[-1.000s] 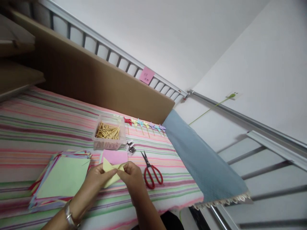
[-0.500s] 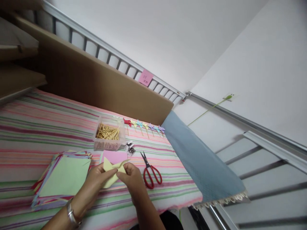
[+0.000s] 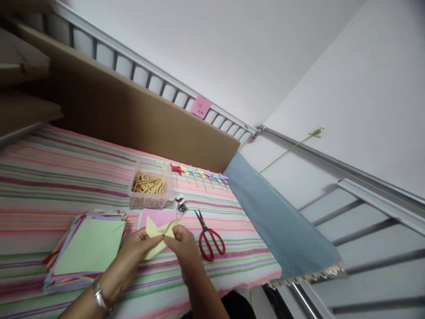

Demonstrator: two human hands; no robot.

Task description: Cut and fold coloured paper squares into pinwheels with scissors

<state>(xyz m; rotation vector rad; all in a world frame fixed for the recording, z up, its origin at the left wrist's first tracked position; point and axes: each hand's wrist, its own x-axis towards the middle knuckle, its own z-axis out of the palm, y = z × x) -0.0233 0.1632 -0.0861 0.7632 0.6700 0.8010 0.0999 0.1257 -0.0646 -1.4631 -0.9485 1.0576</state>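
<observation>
Between my two hands is a yellow paper pinwheel [image 3: 154, 230] with its corners folded toward the middle. My left hand [image 3: 137, 245] pinches its left side, thumb pressed near the centre. Closed on the right side is my right hand [image 3: 182, 244], its thumb also at the centre. Under the pinwheel lies a pink paper sheet [image 3: 158, 216]. Red-handled scissors [image 3: 210, 239] rest with blades slightly parted just right of my right hand. Left of my left hand sits a stack of coloured paper [image 3: 89, 246], a green sheet on top.
A clear plastic box [image 3: 149, 199] of thin wooden sticks stands behind the paper. Beside it lies a small packet [image 3: 181, 207]. Several small pinwheels on sticks [image 3: 201, 174] line the back, near a cardboard panel [image 3: 133, 106]. A blue cloth [image 3: 275, 221] hangs at the right.
Both thumbs have come slightly closer at the pinwheel's centre, and its folds have shifted a little. The scissors, box and paper stack stay in place.
</observation>
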